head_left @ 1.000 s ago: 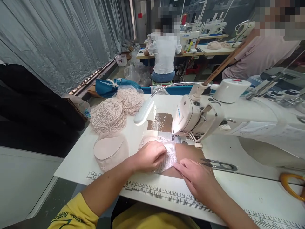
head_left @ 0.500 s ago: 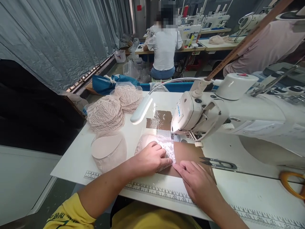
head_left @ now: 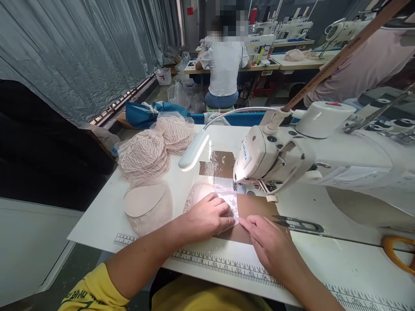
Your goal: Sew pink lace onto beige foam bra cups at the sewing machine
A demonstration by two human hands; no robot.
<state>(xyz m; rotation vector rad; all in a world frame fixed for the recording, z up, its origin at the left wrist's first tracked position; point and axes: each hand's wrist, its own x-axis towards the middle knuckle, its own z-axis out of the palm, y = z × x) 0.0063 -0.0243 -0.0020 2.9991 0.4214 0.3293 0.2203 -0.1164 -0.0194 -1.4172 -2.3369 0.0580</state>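
My left hand (head_left: 207,216) lies with curled fingers pressed on a pale lace cup piece (head_left: 223,196) in front of the white sewing machine (head_left: 275,157). My right hand (head_left: 270,242) rests flat, fingers stretched, on the brown taped patch (head_left: 256,207), its fingertips at the right edge of the lace. The far end of the lace reaches under the machine's needle area (head_left: 241,188). Part of the lace is hidden by my left hand.
Stacks of lace cups (head_left: 144,153) and a foam cup (head_left: 144,203) sit at the left. Thread snips (head_left: 296,222) lie right of my hand, orange-handled scissors (head_left: 398,252) further right. A lamp (head_left: 193,151) hangs over the white table (head_left: 97,220). Other people sit at machines behind.
Both hands have edged slightly with the lace toward the needle; the view has tilted a little. Otherwise the scene is the same.
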